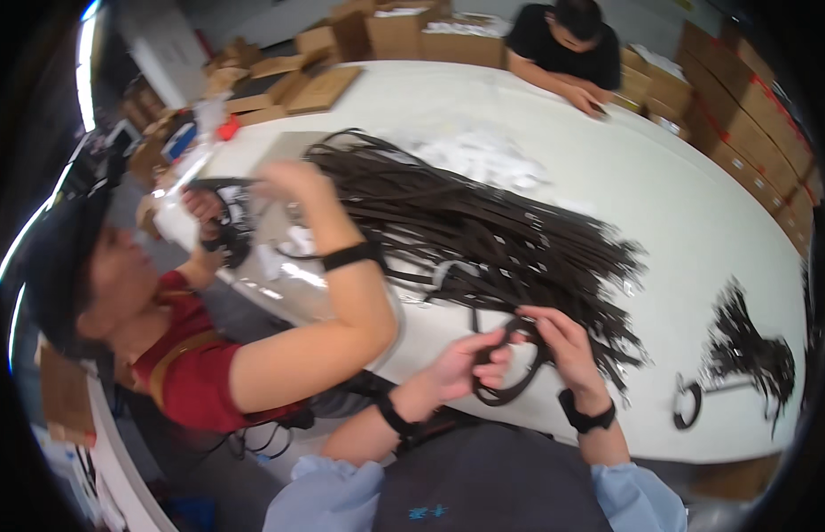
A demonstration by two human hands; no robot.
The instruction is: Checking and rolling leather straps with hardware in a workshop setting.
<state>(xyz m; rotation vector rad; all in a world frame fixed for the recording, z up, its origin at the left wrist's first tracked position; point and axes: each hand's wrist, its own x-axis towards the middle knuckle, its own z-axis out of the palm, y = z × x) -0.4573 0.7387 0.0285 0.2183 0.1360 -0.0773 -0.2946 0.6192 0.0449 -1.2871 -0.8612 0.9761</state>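
Near the table's front edge, a dark brown strap (pixel 501 396) is bent round into a loop between my hands. My left hand (pixel 461 366) pinches the loop's left side, thumb and fingers closed on it. At the upper right of the loop, my right hand (pixel 568 348) also has its fingers closed on the strap. Just beyond my hands lies a large pile of similar dark straps (pixel 510 239), with shiny small ends fanned out to the right. Whether the strap in my hands still joins the pile I cannot tell.
A co-worker in a red shirt (pixel 200 355) stretches an arm over the white table (pixel 696 239) at left. Another person (pixel 568 44) sits across. White pieces (pixel 483 155) lie behind the straps. At right rest a strap bundle (pixel 754 359) and a coil (pixel 687 408). Cardboard boxes (pixel 741 124) stand around.
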